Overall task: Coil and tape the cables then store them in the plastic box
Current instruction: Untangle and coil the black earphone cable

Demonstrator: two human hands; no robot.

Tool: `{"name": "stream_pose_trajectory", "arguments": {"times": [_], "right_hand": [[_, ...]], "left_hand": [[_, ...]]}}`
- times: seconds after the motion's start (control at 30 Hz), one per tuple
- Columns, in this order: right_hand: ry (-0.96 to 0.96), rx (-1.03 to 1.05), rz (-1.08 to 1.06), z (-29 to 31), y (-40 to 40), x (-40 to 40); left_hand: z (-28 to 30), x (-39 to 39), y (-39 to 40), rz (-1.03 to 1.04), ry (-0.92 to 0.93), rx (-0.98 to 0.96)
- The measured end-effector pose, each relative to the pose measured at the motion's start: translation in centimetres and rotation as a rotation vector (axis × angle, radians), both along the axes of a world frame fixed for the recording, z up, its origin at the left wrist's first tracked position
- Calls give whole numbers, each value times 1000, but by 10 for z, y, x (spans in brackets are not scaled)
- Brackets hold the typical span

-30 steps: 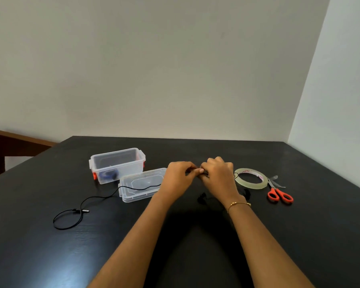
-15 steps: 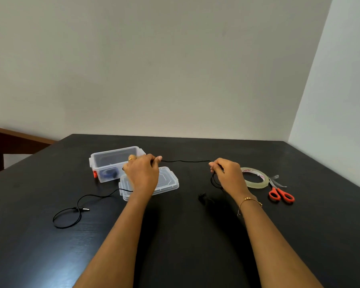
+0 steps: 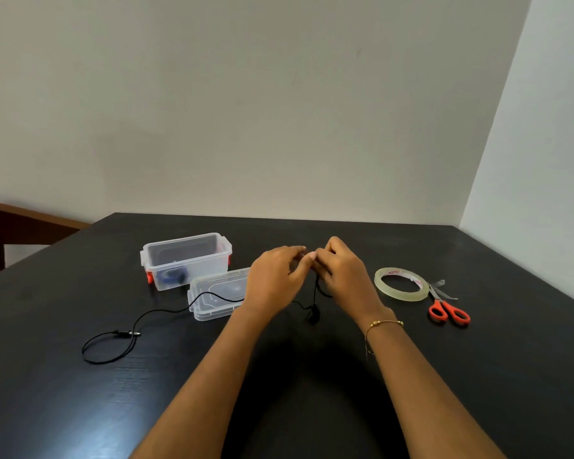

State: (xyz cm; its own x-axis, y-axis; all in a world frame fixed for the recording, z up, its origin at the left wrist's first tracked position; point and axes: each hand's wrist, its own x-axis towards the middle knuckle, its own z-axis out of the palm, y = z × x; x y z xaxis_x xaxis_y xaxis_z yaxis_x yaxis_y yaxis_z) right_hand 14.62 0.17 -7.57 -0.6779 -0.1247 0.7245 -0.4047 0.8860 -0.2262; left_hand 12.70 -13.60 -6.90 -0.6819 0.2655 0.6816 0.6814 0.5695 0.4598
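A thin black cable point(image 3: 153, 313) trails across the dark table from a loop and plug at the left, over the box lid, up into my hands. My left hand point(image 3: 275, 279) and my right hand point(image 3: 343, 276) meet fingertip to fingertip above the table's middle, both pinching the cable. Short loops of it hang under my right hand, with a small black end point(image 3: 314, 314) dangling near the table. The clear plastic box point(image 3: 186, 260) stands open at the back left with a dark blue coiled item inside. A roll of clear tape point(image 3: 400, 283) lies to the right.
The box's clear lid point(image 3: 217, 294) lies flat in front of the box, partly under my left hand. Orange-handled scissors point(image 3: 446, 308) lie right of the tape. The wall meets the table's far and right edges. A wooden rail is at far left.
Half a second ago my hands were apart with the cable stretched between them. My left hand has swung back right to meet my right hand, bringing a length of cable with it.
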Motion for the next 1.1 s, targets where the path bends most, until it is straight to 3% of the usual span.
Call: {"name": "stream_pose_trajectory", "arguments": {"times": [0.13,0.23,0.4,0.5,0.6,0.73,0.83,0.97,1.03,1.1], "right_hand": [[-3,12,32,-1,-2,-2],[-42,61,-27,-5,7,-6],[-163,107,-209,-13,35,-9],[-275,-104,-193,-16,49,-8],[-348,-234,-289,-17,55,-9],[-171,-334,-471,-16,58,-9],[-36,-393,-488,-14,55,-7],[-30,-568,-475,-15,63,-11],[-31,-496,-494,-17,68,-11],[-11,-296,-533,-20,75,-10]], "left_hand": [[0,-9,-6,-110,-87,-50],[-1,-14,-12,-51,-67,-17],[7,-21,-27,109,-121,354],[11,-22,-34,174,-125,536],[8,-26,-39,239,-121,590],[0,-28,-34,302,-101,562],[-2,-29,-33,344,-94,582],[-6,-35,-41,387,-193,639],[-10,-36,-42,401,-232,640],[-13,-39,-46,403,-294,710]]}}
